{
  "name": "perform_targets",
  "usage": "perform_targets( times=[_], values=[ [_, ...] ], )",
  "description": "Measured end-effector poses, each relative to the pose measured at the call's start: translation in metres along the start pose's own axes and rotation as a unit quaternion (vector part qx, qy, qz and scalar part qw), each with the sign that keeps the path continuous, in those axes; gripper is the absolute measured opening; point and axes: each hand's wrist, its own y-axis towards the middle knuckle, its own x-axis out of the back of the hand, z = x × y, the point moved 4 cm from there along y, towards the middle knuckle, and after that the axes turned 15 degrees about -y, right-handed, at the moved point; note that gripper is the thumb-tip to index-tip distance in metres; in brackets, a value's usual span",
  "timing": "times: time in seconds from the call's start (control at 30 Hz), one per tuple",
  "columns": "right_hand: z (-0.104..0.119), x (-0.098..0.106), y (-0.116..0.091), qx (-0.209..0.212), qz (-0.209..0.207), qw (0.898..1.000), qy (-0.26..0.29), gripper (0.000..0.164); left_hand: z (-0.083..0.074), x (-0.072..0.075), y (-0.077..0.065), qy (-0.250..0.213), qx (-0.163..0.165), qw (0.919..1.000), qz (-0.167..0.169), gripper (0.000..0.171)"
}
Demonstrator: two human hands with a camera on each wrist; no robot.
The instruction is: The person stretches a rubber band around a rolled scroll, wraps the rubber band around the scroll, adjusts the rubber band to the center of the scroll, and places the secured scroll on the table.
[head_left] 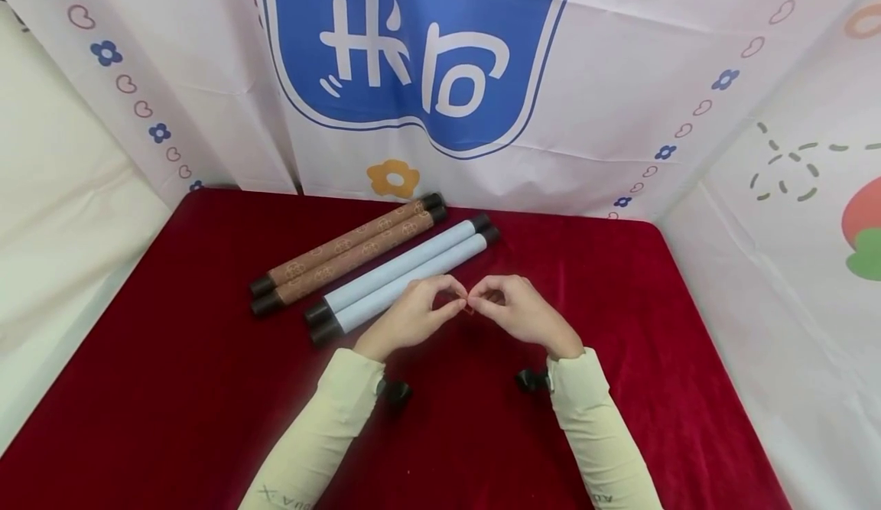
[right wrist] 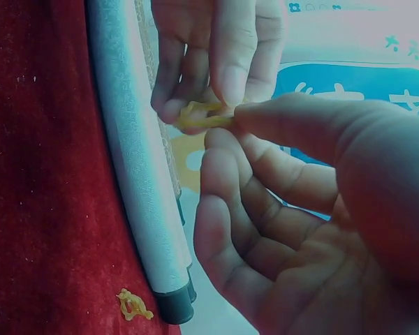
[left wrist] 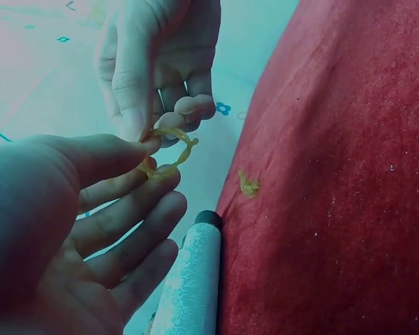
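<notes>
My left hand (head_left: 411, 317) and right hand (head_left: 528, 313) meet fingertip to fingertip over the table. Between them, thumbs and forefingers pinch a thin yellowish rubber band (left wrist: 193, 143), held as a small twisted loop. In the right wrist view the same rubber band (right wrist: 188, 117) sticks out past the thumb tips, its far part overlapping the fingers. The other fingers of both hands are loosely bent. A second crumpled rubber band (right wrist: 134, 306) lies on the red cloth, near the black end of the light blue double roll (head_left: 406, 269).
Behind the light blue roll lies a brown patterned double roll (head_left: 351, 250) with black ends, set at the same slant. Red velvet cloth (head_left: 186, 418) covers the table. A white printed curtain (head_left: 578, 158) stands at the back edge, with white walls on both sides.
</notes>
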Motion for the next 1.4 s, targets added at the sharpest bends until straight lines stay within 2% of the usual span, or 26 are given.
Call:
perform_targets(
  times=[0.27,0.5,0.9,1.13,1.4],
  values=[
    [-0.002,0.003,-0.001,-0.02,-0.006,1.0,-0.004,0.012,0.0,0.005,-0.001,-0.003,0.017,0.9998,-0.013,0.005],
    [-0.007,0.005,-0.001,-0.035,-0.013,0.999,-0.005,0.013,-0.001,0.012,-0.001,0.002,0.016,0.9994,-0.03,0.007],
    [-0.004,0.006,-0.001,-0.046,-0.034,0.998,-0.015,0.019,-0.001,0.013,-0.001,0.001,0.012,0.9994,-0.032,0.008],
    [-0.001,0.005,-0.001,-0.039,-0.031,0.999,-0.01,0.018,-0.001,0.013,-0.001,0.001,0.017,0.9994,-0.032,0.008],
    [-0.005,-0.002,0.002,-0.072,-0.015,0.997,0.014,0.04,-0.004,0.011,-0.001,0.003,0.012,0.9995,-0.029,0.008]
  ],
)
